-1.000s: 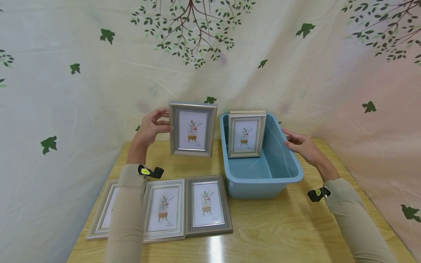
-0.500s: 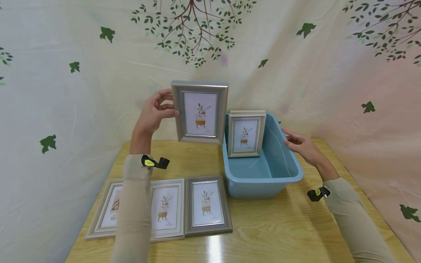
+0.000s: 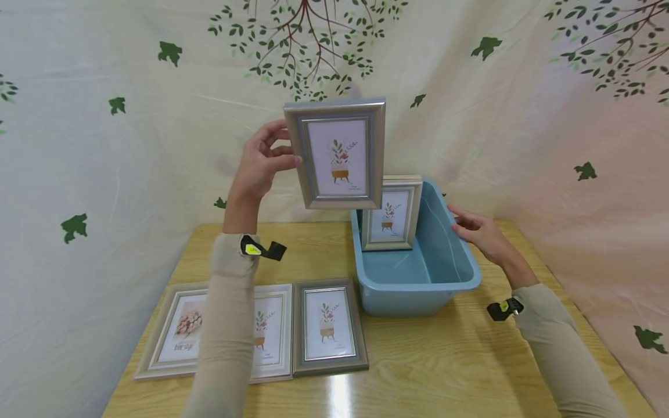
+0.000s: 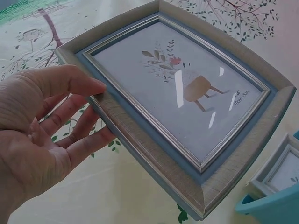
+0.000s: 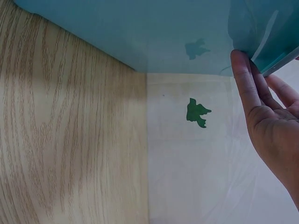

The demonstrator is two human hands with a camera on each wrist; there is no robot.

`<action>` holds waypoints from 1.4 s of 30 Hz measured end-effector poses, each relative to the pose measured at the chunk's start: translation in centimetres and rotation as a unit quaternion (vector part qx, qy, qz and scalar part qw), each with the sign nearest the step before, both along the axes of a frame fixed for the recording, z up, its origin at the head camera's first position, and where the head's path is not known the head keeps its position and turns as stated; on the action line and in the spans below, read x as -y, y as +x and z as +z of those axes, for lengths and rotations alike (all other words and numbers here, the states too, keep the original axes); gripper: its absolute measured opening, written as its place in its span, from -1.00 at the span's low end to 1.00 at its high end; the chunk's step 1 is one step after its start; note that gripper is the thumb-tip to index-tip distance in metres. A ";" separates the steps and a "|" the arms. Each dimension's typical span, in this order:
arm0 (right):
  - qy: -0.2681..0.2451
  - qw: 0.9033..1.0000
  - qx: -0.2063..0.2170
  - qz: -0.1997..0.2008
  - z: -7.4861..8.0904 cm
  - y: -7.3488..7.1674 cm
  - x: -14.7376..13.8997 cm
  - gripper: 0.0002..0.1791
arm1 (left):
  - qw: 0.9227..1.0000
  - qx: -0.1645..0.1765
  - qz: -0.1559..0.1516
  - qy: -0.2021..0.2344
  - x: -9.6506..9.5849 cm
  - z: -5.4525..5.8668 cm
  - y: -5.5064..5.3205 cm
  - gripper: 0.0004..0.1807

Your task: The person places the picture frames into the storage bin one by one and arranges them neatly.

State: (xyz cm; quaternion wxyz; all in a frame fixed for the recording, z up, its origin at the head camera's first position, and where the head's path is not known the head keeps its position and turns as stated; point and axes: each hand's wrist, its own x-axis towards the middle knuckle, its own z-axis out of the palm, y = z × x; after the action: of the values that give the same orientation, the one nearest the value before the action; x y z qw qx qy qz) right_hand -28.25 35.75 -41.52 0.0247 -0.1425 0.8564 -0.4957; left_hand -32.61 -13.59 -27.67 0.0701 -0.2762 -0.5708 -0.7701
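Note:
In the head view my left hand (image 3: 261, 159) holds up a grey-brown picture frame (image 3: 340, 200) by its left edge, above the table. Its front, with a plant-stool print, faces me. The left wrist view shows the thumb on the front of that frame (image 4: 159, 135) and the other fingers behind and along its edge. My right hand (image 3: 483, 235) touches the right rim of a blue plastic bin (image 3: 418, 287) with fairly straight fingers. Inside the bin, at its left, a pale picture frame (image 3: 389, 245) stands upright, with another edge showing behind it; the held one covers its top left corner.
On the wooden table (image 3: 434, 366) lie a grey-brown frame (image 3: 331, 366), a silvery frame (image 3: 287, 337) and a pale frame (image 3: 172, 296) with a flower print. My left sleeve covers parts of the latter two. A leaf-patterned cloth (image 3: 209, 116) hangs behind.
My left hand has raised the picture frame and moved it right, to the upper left of the bin. The right hand has stayed at the rim.

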 end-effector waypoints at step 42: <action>-0.028 0.999 0.011 -0.011 0.0 0.1 0.1 -0.32 | 0.993 0.089 -0.008 -0.079 -12.4 -4.8 -1.4 -0.39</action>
State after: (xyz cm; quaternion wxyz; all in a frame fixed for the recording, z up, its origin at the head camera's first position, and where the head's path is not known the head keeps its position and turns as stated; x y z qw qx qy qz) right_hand -28.20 35.67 -41.53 0.0250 -0.1285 0.8435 -0.5210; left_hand -33.99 -1.24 -32.43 -0.0092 -0.2154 -0.6316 -0.7447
